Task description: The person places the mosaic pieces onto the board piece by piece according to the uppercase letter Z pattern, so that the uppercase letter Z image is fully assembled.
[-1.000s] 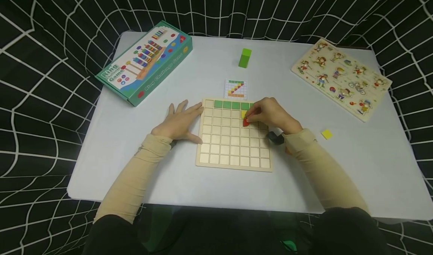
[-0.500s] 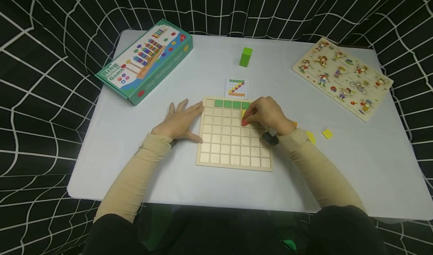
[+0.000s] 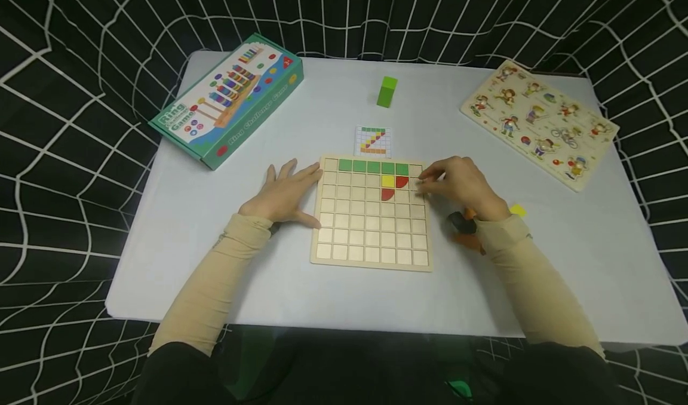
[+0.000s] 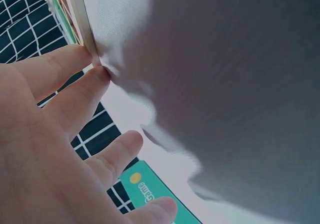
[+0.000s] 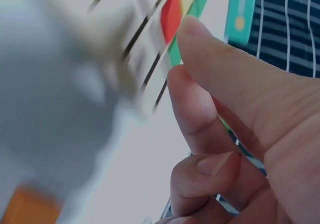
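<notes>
A wooden grid board [image 3: 371, 266] lies on the white table. Several green squares [image 3: 374, 166] fill much of its top row. Below them sit a yellow square [image 3: 387, 181] and two red quarter-round tiles, one beside it [image 3: 401, 181] and one under it [image 3: 387, 195]. My left hand [image 3: 282, 196] is spread, its thumb and fingertips against the board's left edge; the left wrist view shows two fingertips at that edge [image 4: 80, 18]. My right hand [image 3: 462, 184] hovers at the board's right edge, thumb and bent fingers apart, holding nothing.
A printed pattern card [image 3: 373, 141] lies behind the board, with a green block stack [image 3: 387, 91] farther back. A ring game box [image 3: 231, 97] is back left, a picture puzzle [image 3: 537, 121] back right. A yellow tile [image 3: 518, 209] and orange pieces [image 3: 469, 242] lie near my right wrist.
My right hand has let go of the lower red tile, now lying in its cell, and moved right to the board's edge. The left hand stays in place.
</notes>
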`<state>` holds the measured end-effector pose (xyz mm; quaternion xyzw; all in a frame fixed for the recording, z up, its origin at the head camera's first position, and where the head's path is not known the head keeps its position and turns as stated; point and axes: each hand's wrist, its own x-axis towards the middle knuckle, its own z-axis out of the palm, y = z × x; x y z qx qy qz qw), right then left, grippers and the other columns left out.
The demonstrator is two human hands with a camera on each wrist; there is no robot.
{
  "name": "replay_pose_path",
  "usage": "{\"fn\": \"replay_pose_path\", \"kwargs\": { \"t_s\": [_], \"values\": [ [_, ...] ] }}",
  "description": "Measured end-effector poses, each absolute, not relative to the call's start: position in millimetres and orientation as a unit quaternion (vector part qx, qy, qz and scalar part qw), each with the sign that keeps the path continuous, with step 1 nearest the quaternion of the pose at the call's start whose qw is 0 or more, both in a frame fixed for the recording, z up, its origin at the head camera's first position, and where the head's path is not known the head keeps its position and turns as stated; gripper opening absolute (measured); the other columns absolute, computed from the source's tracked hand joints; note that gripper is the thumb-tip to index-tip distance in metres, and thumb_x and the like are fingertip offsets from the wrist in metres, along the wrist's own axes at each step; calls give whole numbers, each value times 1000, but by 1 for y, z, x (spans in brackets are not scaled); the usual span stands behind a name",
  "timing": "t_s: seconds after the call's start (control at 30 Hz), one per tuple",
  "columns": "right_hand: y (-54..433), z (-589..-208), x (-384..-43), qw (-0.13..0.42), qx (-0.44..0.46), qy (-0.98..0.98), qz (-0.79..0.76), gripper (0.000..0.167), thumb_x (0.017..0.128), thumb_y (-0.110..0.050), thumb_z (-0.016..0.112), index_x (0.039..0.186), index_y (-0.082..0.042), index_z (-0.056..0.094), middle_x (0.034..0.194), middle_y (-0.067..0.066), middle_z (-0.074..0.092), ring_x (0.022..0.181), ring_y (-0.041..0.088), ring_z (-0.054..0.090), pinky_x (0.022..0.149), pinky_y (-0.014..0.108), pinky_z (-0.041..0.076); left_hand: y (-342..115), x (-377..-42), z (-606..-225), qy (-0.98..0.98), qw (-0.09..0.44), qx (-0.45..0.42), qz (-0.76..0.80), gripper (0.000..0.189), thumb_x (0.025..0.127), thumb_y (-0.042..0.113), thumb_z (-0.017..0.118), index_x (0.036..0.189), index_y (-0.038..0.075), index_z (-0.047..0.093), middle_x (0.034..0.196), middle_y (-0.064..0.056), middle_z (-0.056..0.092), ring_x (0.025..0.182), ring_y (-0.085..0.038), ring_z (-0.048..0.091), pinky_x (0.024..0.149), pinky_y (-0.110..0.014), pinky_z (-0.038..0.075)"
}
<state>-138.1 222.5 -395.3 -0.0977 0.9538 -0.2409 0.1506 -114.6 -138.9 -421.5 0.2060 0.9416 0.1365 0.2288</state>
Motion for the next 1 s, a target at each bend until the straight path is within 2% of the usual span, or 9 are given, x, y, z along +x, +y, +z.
{"fn": "replay_pose_path", "kwargs": {
  "t_s": [0.13, 0.4, 0.6, 0.8, 1.0],
  "values": [
    [252, -395, -131, 140, -65, 960, -234, 34, 89, -27, 82, 111, -2, 78, 101, 18, 75, 71, 20, 60, 57, 28, 45, -139, -114, -422, 942, 229, 205, 135, 119, 74, 58, 85, 166, 16, 23, 177, -1, 13, 162, -48, 2, 122, -80, 1],
    [306, -400, -112, 133, -26, 968, -211, 41, 92, -34, 78, 115, 0, 77, 101, 21, 74, 81, 24, 53, 61, 28, 38, -139, -114, -422, 942, 228, 205, 132, 119, 75, 59, 85, 166, 16, 22, 177, -1, 13, 162, -47, 1, 122, -80, 2],
    [335, -402, -97, 119, 5, 973, -195, 43, 92, -35, 78, 116, 1, 76, 101, 23, 75, 84, 24, 54, 64, 27, 38, -139, -113, -421, 943, 229, 205, 130, 119, 75, 58, 85, 166, 16, 22, 177, -1, 12, 162, -47, 0, 122, -80, 2],
    [356, -402, -87, 106, 26, 977, -181, 45, 91, -35, 78, 116, 3, 75, 106, 27, 74, 82, 25, 49, 62, 28, 34, -138, -113, -421, 944, 227, 207, 123, 118, 75, 58, 85, 166, 15, 23, 177, -2, 13, 162, -48, 1, 122, -81, 3],
    [371, -401, -77, 121, 91, 976, -158, 51, 91, -38, 76, 117, 5, 73, 103, 31, 71, 89, 35, 48, 64, 34, 35, -137, -114, -420, 943, 229, 205, 126, 118, 75, 57, 85, 166, 16, 23, 177, -2, 13, 162, -48, 1, 122, -80, 2]
  ]
}}
